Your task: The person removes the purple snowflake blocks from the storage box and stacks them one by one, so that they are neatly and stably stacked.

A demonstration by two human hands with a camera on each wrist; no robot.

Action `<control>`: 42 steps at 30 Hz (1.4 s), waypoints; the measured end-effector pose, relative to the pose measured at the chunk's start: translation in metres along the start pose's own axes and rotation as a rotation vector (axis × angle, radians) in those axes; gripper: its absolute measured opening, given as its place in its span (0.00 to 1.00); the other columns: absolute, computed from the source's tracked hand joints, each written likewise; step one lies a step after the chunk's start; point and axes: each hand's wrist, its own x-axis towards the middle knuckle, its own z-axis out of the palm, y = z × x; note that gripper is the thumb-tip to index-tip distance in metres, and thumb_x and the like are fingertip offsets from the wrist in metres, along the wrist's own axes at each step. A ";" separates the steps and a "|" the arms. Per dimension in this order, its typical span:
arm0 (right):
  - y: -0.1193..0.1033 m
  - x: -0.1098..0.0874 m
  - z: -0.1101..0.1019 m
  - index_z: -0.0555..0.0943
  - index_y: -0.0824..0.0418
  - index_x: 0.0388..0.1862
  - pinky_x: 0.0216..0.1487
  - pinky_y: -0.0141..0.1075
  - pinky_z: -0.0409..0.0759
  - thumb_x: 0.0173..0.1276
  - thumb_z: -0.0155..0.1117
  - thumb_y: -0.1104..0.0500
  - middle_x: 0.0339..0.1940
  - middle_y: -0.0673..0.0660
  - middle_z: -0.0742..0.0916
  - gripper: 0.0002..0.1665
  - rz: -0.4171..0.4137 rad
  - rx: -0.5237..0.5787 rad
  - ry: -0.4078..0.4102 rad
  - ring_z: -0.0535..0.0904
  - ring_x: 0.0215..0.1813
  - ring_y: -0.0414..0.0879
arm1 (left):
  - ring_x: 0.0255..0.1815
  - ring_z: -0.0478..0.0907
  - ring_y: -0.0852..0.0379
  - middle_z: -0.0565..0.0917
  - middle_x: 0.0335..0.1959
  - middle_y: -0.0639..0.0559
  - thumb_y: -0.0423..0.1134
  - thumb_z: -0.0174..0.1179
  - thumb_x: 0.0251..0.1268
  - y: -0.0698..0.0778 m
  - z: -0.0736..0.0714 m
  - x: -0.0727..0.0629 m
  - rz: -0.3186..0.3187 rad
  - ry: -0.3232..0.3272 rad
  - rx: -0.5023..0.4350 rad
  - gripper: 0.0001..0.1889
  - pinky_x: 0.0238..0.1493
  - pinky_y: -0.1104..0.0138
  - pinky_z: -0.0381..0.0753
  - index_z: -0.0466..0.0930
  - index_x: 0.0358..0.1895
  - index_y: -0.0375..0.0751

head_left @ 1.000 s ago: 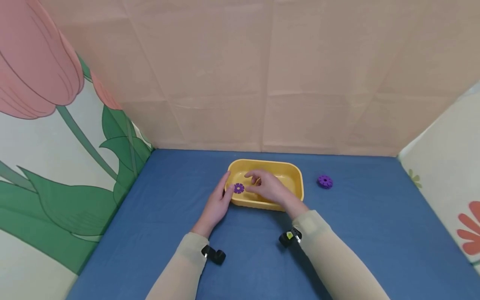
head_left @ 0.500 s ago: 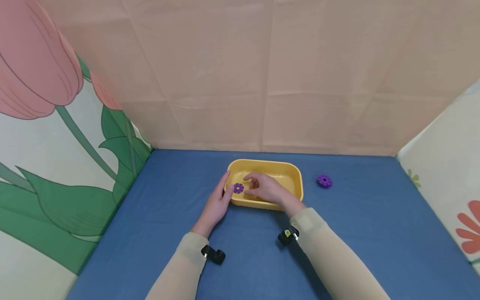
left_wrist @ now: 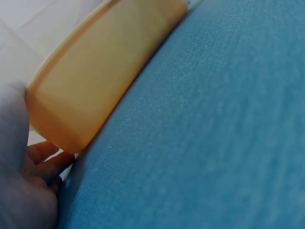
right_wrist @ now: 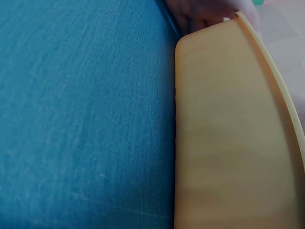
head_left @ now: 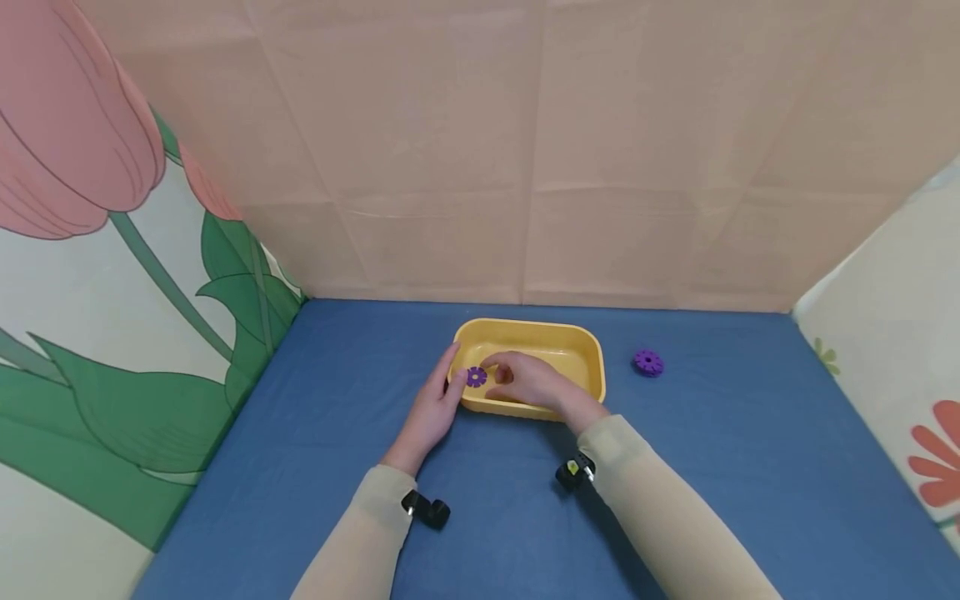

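A yellow plastic tray [head_left: 551, 327] sits on the blue cloth, its outer wall filling much of both wrist views. My left hand [head_left: 433, 404] grips the tray's left end, thumb at the rim and fingers along the outside. Just inside that end lies a purple notched snowflake disc [head_left: 476, 377], close to the left thumb. Reaching over the front rim, my right hand [head_left: 528, 383] is inside the tray with bent fingers. Its index finger and thumb are apart, just right of the disc, and nothing shows between them. The right wrist view hides those fingertips behind the tray wall.
More purple snowflake discs [head_left: 648, 362], seemingly stacked, lie on the blue cloth [head_left: 720, 450] to the right of the tray. A pinkish-beige sheet [head_left: 525, 167] rises behind. Flower-printed panels stand at the left and right sides.
My right hand has shifted slightly left and down toward the disc in the tray. The left hand and tray stay nearly where they were.
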 end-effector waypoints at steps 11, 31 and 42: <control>0.000 0.000 0.000 0.86 0.58 0.71 0.57 0.47 0.83 0.79 0.76 0.52 0.47 0.54 0.87 0.26 -0.057 -0.071 -0.020 0.80 0.48 0.50 | 0.88 0.58 0.45 0.61 0.89 0.53 0.57 0.47 0.93 0.000 0.000 0.000 -0.009 -0.001 -0.004 0.31 0.85 0.39 0.59 0.54 0.91 0.72; -0.003 0.002 -0.003 0.85 0.55 0.72 0.50 0.44 0.81 0.78 0.77 0.52 0.40 0.51 0.85 0.27 -0.036 -0.021 -0.035 0.80 0.45 0.48 | 0.89 0.57 0.45 0.60 0.89 0.54 0.57 0.47 0.93 0.001 0.000 0.000 -0.013 0.000 -0.014 0.31 0.85 0.39 0.58 0.54 0.91 0.71; -0.005 0.010 0.002 0.84 0.54 0.74 0.47 0.43 0.81 0.80 0.75 0.50 0.40 0.49 0.86 0.27 -0.015 -0.103 -0.032 0.81 0.42 0.47 | 0.89 0.57 0.46 0.61 0.89 0.53 0.55 0.46 0.94 0.000 0.001 0.001 -0.012 0.008 0.009 0.30 0.85 0.40 0.58 0.55 0.91 0.70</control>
